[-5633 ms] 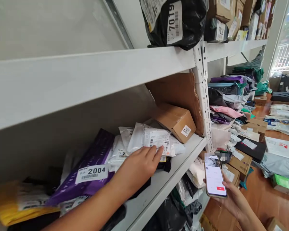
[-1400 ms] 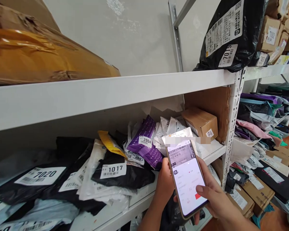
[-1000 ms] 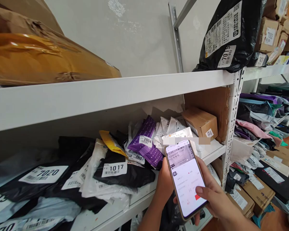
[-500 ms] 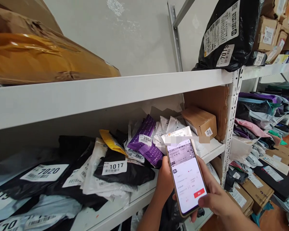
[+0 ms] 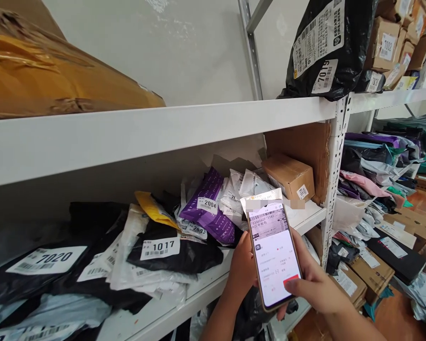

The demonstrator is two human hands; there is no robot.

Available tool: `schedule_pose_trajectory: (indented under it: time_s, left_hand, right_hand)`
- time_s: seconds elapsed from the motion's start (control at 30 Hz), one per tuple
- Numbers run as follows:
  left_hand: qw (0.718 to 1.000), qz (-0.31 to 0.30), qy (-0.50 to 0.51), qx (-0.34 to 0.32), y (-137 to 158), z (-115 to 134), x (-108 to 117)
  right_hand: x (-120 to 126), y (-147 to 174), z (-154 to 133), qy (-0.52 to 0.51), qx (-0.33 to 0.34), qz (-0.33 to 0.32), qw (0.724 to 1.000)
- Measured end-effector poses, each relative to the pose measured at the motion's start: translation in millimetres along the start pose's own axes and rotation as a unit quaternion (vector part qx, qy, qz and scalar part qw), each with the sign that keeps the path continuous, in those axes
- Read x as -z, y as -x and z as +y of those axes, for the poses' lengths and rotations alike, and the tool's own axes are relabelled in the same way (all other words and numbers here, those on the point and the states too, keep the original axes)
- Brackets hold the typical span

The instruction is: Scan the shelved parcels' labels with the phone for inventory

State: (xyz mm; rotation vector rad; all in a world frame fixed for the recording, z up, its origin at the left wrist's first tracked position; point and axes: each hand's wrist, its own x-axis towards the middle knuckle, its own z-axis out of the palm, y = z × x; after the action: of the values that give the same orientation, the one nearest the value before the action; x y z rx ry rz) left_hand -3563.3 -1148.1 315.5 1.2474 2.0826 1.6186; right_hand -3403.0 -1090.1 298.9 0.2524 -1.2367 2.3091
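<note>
Head view. The right hand is gripping the phone from its right edge, with the thumb lying on the red button low on the screen. The left hand is sitting behind the phone, closed on a white parcel whose labelled top is showing just above the phone.

Risk: the phone is riding on fingertips only, in front of the shelf edge; a thumb press could be tipping it out of the hand. The parcel is slick film and could be sliding from the hidden left grip.

Left of the phone, soft crumpled poly bags are lying overlapped: purple 2004, glossy black 1017. Behind the phone, a rigid taped carton is standing square.
</note>
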Motion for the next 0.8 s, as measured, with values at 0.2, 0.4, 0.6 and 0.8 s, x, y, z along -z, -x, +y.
schedule_pose_trajectory:
  time_s: [0.2, 0.4, 0.6, 0.8]
  left_hand:
    - [0.996, 0.021, -0.057, -0.062, 6, 1, 4]
    - [0.972, 0.089, -0.177, -0.130, -21, 65, 16]
    - [0.859, -0.087, -0.502, -0.045, -98, 118, -23]
    - [0.787, -0.126, -0.590, -0.128, -103, 105, -52]
  right_hand:
    - [8, 20, -5, -0.034, 0.006, 0.035, 0.999]
    - [39, 54, -4, -0.071, 0.085, 0.147, 0.983]
    - [54, 70, -9, -0.048, 0.175, 0.297, 0.937]
    - [58, 97, -21, 0.001, 0.181, 0.374, 0.910]
